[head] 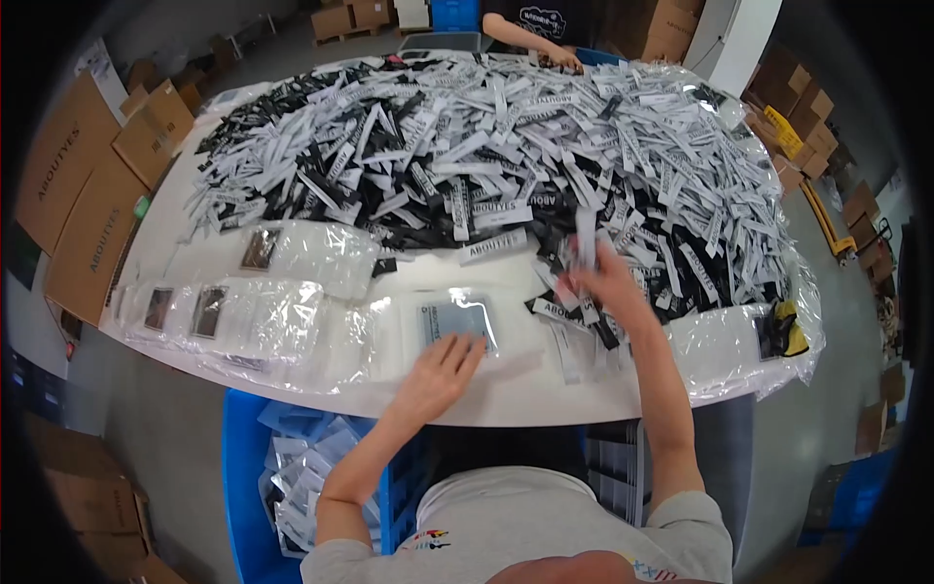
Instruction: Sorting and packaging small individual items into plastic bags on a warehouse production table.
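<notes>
My left hand [445, 369] lies with its fingers on the lower part of a clear plastic bag with a grey printed panel [456, 321], near the table's front edge. My right hand [609, 274], raised over the front of a heap, has a blurred white printed strip [586, 233] between its fingers. Black and white printed strips [500, 215] are piled across the back of the table. A few loose strips [558, 312] rest just below my right hand. Stacks of clear plastic bags [266, 314] lie to the left of my left hand.
A blue bin [244, 467] below the table's front edge holds flat plastic packets [310, 474]. More clear bags [719, 343] and a black and yellow glove [788, 332] lie at the right. A person's hand [562, 57] reaches in at the far edge. Cardboard boxes [95, 212] stand at the left.
</notes>
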Demonstrator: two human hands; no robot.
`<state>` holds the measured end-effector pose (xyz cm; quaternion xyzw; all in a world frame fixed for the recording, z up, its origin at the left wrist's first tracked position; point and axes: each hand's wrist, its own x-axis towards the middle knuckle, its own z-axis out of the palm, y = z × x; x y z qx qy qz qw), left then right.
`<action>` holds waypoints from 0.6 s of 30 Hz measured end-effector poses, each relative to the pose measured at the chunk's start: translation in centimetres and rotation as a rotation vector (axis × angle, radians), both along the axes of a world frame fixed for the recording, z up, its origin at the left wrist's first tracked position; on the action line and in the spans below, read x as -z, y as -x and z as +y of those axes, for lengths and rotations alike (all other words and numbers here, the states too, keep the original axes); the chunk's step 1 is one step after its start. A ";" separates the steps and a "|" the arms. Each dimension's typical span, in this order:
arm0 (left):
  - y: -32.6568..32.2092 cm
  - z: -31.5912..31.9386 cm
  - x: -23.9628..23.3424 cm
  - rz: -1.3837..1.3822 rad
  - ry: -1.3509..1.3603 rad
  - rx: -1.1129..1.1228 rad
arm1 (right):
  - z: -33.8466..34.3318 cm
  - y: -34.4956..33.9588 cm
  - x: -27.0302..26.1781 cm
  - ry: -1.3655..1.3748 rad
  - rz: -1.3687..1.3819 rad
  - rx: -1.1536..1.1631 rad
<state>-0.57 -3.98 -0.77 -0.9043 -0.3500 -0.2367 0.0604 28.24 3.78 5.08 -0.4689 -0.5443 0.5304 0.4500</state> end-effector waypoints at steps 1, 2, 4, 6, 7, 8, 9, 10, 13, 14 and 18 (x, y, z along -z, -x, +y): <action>-0.3 0.0 -0.4 0.026 -0.012 0.003 | -2.0 -0.1 1.8 0.130 0.010 -0.076; -0.2 0.0 0.5 0.056 -0.019 -0.028 | -3.6 0.8 2.7 0.273 0.003 -0.206; -1.7 0.3 0.8 0.032 -0.017 -0.067 | -3.5 -0.7 6.8 0.262 -0.041 -0.175; -2.3 0.1 0.5 0.034 0.007 -0.108 | -1.9 -0.9 5.8 0.191 -0.040 0.121; -3.1 0.2 0.1 0.002 0.034 -0.113 | 0.0 -3.5 7.3 0.117 0.017 0.156; -3.0 0.1 -0.1 -0.017 0.070 -0.140 | 0.7 -3.7 6.9 0.084 0.020 0.194; -2.7 0.0 -0.1 0.001 0.055 -0.134 | 1.3 -3.5 6.3 0.042 0.023 0.229; -2.8 0.0 0.1 -0.015 0.081 -0.168 | 0.7 -3.0 5.1 -0.053 0.038 0.238; -2.6 0.2 0.6 -0.041 0.050 -0.206 | -1.9 -1.6 4.3 -0.200 0.143 0.247; -2.5 0.5 1.0 -0.078 0.037 -0.198 | -2.5 -0.5 3.9 -0.219 0.292 0.304; -3.1 0.5 -0.1 -0.261 0.052 -0.170 | -2.5 0.9 7.2 -0.081 0.149 0.380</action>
